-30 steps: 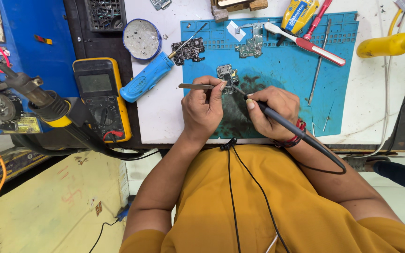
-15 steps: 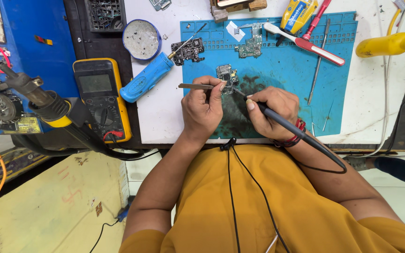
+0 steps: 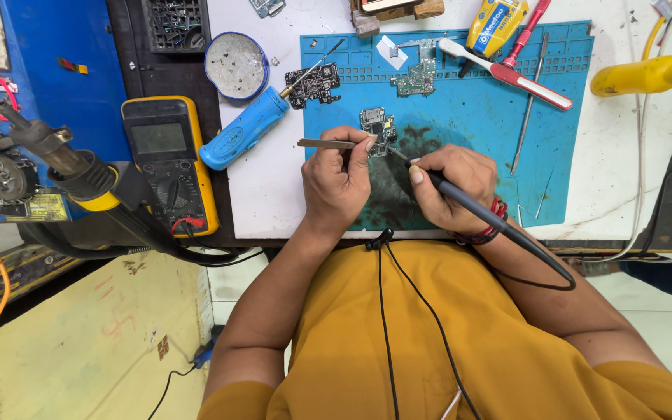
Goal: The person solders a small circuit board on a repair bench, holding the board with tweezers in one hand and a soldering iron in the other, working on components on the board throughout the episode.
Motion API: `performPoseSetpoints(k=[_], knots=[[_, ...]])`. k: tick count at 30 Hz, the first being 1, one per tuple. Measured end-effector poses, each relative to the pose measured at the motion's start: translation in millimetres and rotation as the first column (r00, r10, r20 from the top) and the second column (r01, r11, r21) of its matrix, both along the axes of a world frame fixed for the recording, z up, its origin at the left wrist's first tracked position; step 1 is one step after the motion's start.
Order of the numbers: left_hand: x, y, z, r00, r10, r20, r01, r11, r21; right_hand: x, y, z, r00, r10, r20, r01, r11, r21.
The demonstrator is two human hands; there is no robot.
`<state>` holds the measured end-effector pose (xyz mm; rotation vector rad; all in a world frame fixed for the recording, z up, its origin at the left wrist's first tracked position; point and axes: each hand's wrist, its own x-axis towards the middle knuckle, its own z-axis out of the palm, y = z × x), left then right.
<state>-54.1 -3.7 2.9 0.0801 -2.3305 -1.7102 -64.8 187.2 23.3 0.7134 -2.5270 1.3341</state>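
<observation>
**Two hands work on a small board**

The left hand [image 3: 337,183] holds thin metal tweezers [image 3: 327,144]. Its fingers are pressed together, pinching the tweezers near their tips. The tweezers lie flat and stick out to the left of the hand. Their tips are right at a small green board [image 3: 375,121].

The right hand [image 3: 451,187] holds a dark soldering iron [image 3: 476,208] like a pen. Its fingers are pinched around the iron. The iron's thin tip points up and left, to the low right corner of the small board. I cannot tell if the tip touches it. A black cord runs from the iron past the wrist, down to the right.

The small board lies on a blue mat [image 3: 468,117], just above both hands. The mat has a dark smudge under the hands. The mat lies on a white tabletop [image 3: 266,194].

A bigger dark board [image 3: 313,84] lies at the mat's top left corner. Another green board [image 3: 415,78] lies near the mat's top edge. A blue handle [image 3: 243,134] lies left of the mat, with a round tin [image 3: 236,65] above it. A yellow meter [image 3: 166,159] sits further left. A red and white tool [image 3: 507,74] lies at the mat's top right.

The person wears a yellow shirt [image 3: 429,342].
</observation>
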Motion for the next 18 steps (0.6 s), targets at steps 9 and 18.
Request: performPoseSetpoints(k=[9,18], knots=[[-0.6,-0.3,0.4,1.000,-0.004,0.005,0.004,1.000,0.014,0.2,-1.0,1.6,1.000,-0.008,0.011,0.008,1.000,-0.014],[-0.4,-0.4,0.0,1.000,-0.004,0.011,0.004,1.000,0.010,0.4,-0.9,1.6,1.000,-0.018,0.011,0.018,1.000,0.002]])
